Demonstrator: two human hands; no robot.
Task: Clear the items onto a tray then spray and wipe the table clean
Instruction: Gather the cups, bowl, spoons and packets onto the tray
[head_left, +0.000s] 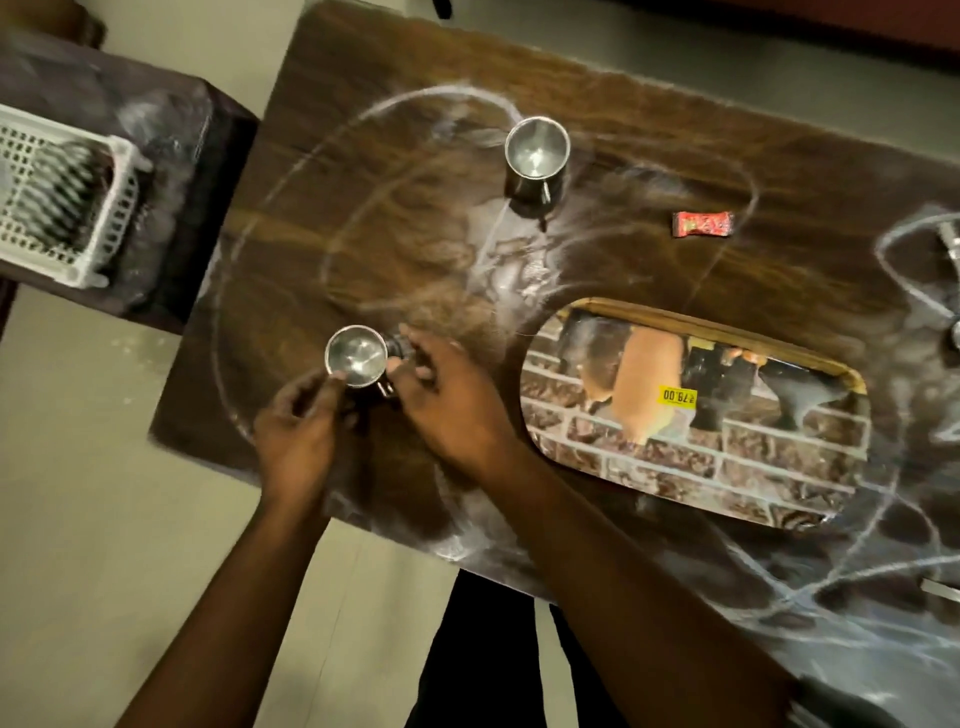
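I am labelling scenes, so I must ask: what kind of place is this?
Probably a room in a home, perhaps a dining corner. It shows a wooden table, a steel cup, a printed tray with a price sticker, and a white basket beside the table.

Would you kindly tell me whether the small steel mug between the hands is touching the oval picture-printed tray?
Apart. The head view shows bare wooden table between the steel mug and the tray.

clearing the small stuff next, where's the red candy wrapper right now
In the head view the red candy wrapper lies on the table, right of centre, beyond the far rim of the tray and right of the far steel cup.
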